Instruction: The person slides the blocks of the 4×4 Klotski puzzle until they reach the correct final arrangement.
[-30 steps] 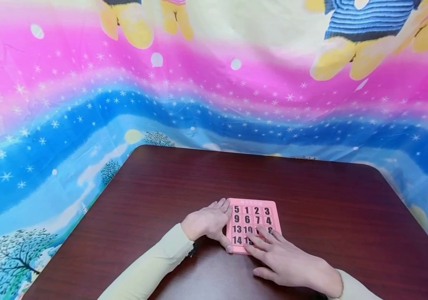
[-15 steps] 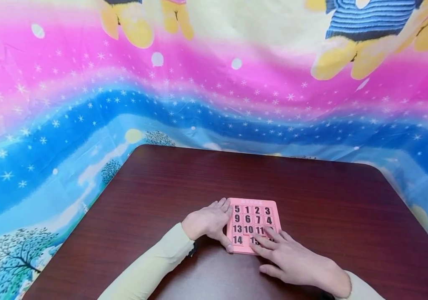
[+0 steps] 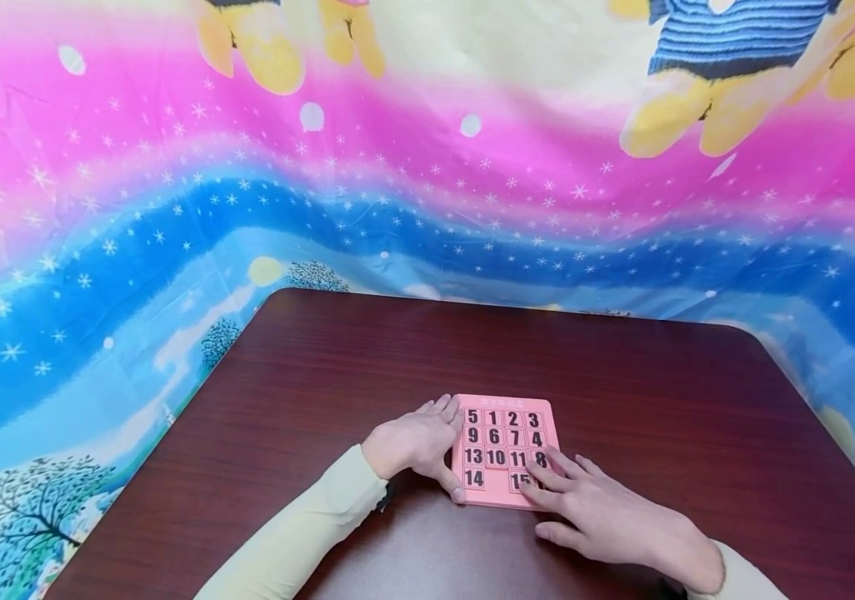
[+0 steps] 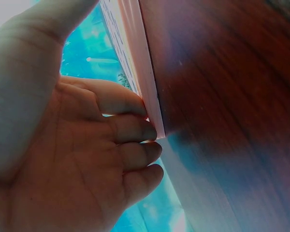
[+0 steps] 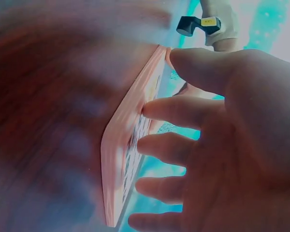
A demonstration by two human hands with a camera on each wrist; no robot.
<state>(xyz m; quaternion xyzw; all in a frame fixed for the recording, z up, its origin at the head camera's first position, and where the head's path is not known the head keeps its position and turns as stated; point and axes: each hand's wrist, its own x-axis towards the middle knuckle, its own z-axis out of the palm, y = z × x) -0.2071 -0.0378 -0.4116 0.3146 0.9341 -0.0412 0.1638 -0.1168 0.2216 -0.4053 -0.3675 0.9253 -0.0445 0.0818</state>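
A pink number slide puzzle [image 3: 502, 404] lies flat on the table in the head view. Along its left edge rests my left hand [image 3: 418, 442], fingers near the upper corner and thumb at the lower one. In the left wrist view its fingertips [image 4: 152, 140] touch the puzzle's side. My right hand [image 3: 607, 510] reaches in from the right with spread, nearly straight fingers. Its fingertips touch the lower right tiles, around the 15 tile [image 3: 518, 480] and the 8 tile [image 3: 541, 459]. A vacant slot lies between the 14 tile [image 3: 474, 477] and the 15. The bottom right corner is hidden.
The dark brown wooden table [image 3: 367, 358] extends around the puzzle. Behind it hangs a colourful printed cloth [image 3: 427, 192]. A dark device with a yellow label [image 5: 208, 22] sits at the left wrist in the right wrist view.
My right hand has shifted right across the bottom row. The 15 tile has slid right from beside the 14, leaving a vacant slot between them. My left hand has stayed in place.
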